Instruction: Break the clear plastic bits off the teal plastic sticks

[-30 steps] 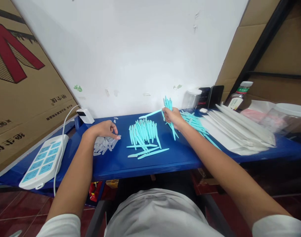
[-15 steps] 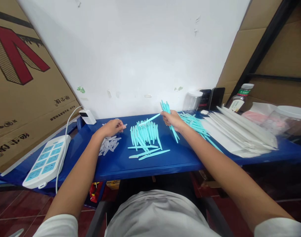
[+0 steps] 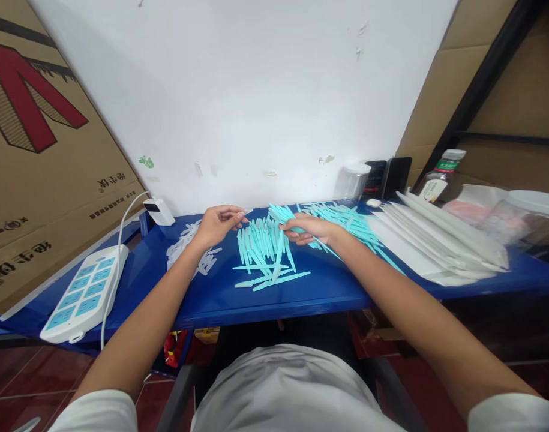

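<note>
My left hand (image 3: 222,223) is closed in a pinch on a small translucent cap (image 3: 248,211), just left of the bundle. My right hand (image 3: 308,228) wraps round a bundle of slim turquoise sticks (image 3: 281,213) that look like eyebrow razors. One stick (image 3: 279,252) points down from its thumb and finger towards me. Below and between the hands lies a row of turquoise razors (image 3: 256,243), with a few crosswise at the near side (image 3: 281,281). Loose translucent caps (image 3: 184,243) are heaped by my left wrist. Another razor pile (image 3: 350,222) lies behind my right wrist, partly hidden.
The blue table (image 3: 274,303) meets a white wall. On the left are a power strip (image 3: 87,294), a white plug-in device (image 3: 159,212) and a large carton (image 3: 53,180). To the right stand white packets (image 3: 445,246), a clear jar (image 3: 353,183), phones (image 3: 395,178) and a bottle (image 3: 440,177).
My left hand has moved right and up from the caps towards the bundle. My right hand has come left and turned, tilting the bundle flatter, and its single stick now points down.
</note>
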{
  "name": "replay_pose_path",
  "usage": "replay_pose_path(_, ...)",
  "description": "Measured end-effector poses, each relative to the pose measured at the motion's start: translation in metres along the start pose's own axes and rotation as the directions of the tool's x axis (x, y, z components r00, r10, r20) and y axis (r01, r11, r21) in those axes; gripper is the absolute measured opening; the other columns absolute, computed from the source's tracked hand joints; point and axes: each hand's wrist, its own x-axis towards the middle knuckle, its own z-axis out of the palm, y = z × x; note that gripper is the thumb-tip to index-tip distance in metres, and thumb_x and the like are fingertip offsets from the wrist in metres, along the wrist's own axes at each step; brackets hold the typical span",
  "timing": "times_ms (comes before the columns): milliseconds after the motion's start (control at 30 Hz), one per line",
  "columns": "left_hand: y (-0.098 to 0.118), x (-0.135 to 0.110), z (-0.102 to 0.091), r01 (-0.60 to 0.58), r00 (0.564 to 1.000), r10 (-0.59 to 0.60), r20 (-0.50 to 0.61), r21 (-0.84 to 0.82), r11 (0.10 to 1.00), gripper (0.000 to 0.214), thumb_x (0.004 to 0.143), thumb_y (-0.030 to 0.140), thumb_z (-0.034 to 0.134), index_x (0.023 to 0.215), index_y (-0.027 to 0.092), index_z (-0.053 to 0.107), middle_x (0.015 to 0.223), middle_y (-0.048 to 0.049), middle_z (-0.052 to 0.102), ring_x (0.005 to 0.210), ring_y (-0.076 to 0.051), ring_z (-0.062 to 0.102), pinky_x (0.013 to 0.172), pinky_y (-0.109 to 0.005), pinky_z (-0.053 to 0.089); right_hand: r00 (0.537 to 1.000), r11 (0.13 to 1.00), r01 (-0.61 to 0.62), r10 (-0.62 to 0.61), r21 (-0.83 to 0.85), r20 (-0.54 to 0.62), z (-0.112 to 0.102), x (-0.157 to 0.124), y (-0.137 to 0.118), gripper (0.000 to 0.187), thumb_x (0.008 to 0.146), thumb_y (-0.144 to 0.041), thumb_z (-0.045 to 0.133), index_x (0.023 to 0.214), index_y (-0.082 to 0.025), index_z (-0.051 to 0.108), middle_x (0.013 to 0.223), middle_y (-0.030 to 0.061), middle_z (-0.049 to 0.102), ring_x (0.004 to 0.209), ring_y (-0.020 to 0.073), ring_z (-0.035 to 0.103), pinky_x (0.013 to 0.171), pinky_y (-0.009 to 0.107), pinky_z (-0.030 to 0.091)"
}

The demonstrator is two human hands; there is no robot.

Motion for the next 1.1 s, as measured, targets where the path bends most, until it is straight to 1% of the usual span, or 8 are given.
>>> replay_pose_path(100, 0.005, -0.002, 0.007, -0.025, 0.999, 0.025, -0.023, -0.008, 1.0, 0.048, 0.083, 0.057, 0.076, 0.101, 0.012, 0.077, 0.09, -0.0136, 0.079, 0.075, -0.02, 0.071, 0.066, -0.031, 0.057, 0.995, 0.999, -0.036, 0.035, 0.015, 0.095, -0.001, 0.001, 0.002, 0.039, 0.091, -0.037, 0.07, 0.063, -0.019, 0.05, 0.047, -0.0082, 0.036, 0.04, 0.0044, 0.018, 0.036, 0.018, 0.021)
replay_pose_path(200, 0.007, -0.003, 0.011, -0.038, 0.999, 0.038, -0.035, -0.004, 0.999, 0.048, 0.083, 0.058, 0.076, 0.098, 0.012, 0.078, 0.092, -0.013, 0.079, 0.077, -0.02, 0.07, 0.067, -0.032, 0.057, 0.983, 0.998, -0.065, 0.066, -0.011, 0.171, -0.001, 0.002, 0.005, 0.04, 0.094, -0.036, 0.066, 0.062, -0.018, 0.049, 0.045, -0.0085, 0.035, 0.039, 0.0044, 0.019, 0.037, 0.017, 0.021)
replay_pose_path(400, 0.009, -0.003, 0.014, -0.061, 0.998, 0.061, -0.013, -0.019, 0.998, 0.05, 0.084, 0.057, 0.075, 0.103, 0.012, 0.081, 0.093, -0.0122, 0.079, 0.079, -0.02, 0.069, 0.07, -0.032, 0.057, 0.969, 0.997, -0.067, 0.073, -0.033, 0.235, 0.005, 0.005, 0.009, 0.038, 0.095, -0.032, 0.064, 0.064, -0.018, 0.048, 0.048, -0.0076, 0.038, 0.039, 0.0046, 0.022, 0.037, 0.017, 0.023)
replay_pose_path(567, 0.007, -0.004, 0.014, -0.047, 0.999, 0.047, -0.006, -0.015, 0.999, 0.044, 0.083, 0.054, 0.077, 0.102, 0.014, 0.083, 0.098, -0.0125, 0.08, 0.076, -0.019, 0.069, 0.07, -0.031, 0.057, 0.965, 0.997, -0.072, 0.08, -0.043, 0.25, 0.003, 0.008, 0.012, 0.037, 0.097, -0.032, 0.063, 0.065, -0.017, 0.048, 0.049, -0.0076, 0.039, 0.039, 0.0039, 0.023, 0.036, 0.016, 0.025)
replay_pose_path(733, 0.005, -0.003, 0.014, -0.056, 0.998, 0.056, 0.001, -0.029, 0.998, 0.042, 0.084, 0.053, 0.077, 0.1, 0.015, 0.083, 0.107, -0.0131, 0.079, 0.08, -0.019, 0.069, 0.072, -0.031, 0.058, 0.965, 0.997, -0.064, 0.075, -0.051, 0.251, -0.001, 0.009, 0.015, 0.038, 0.098, -0.031, 0.061, 0.066, -0.017, 0.047, 0.049, -0.0079, 0.038, 0.039, 0.0038, 0.023, 0.036, 0.016, 0.026)
replay_pose_path(900, 0.004, -0.003, 0.014, -0.077, 0.997, 0.077, 0.009, -0.023, 0.997, 0.041, 0.085, 0.053, 0.076, 0.101, 0.016, 0.083, 0.108, -0.0128, 0.079, 0.078, -0.018, 0.069, 0.073, -0.031, 0.057, 0.962, 0.995, -0.071, 0.086, -0.066, 0.258, -0.001, 0.009, 0.015, 0.04, 0.098, -0.033, 0.061, 0.065, -0.018, 0.046, 0.048, -0.008, 0.037, 0.039, 0.0036, 0.023, 0.036, 0.016, 0.027)
replay_pose_path(1100, 0.004, -0.003, 0.014, -0.08, 0.997, 0.08, 0.002, -0.038, 0.996, 0.04, 0.085, 0.051, 0.077, 0.1, 0.016, 0.083, 0.108, -0.0128, 0.079, 0.082, -0.019, 0.069, 0.073, -0.031, 0.057, 0.963, 0.995, -0.083, 0.096, -0.061, 0.251, 0.001, 0.008, 0.014, 0.04, 0.098, -0.032, 0.061, 0.064, -0.017, 0.047, 0.048, -0.0078, 0.037, 0.039, 0.0033, 0.023, 0.037, 0.016, 0.026)
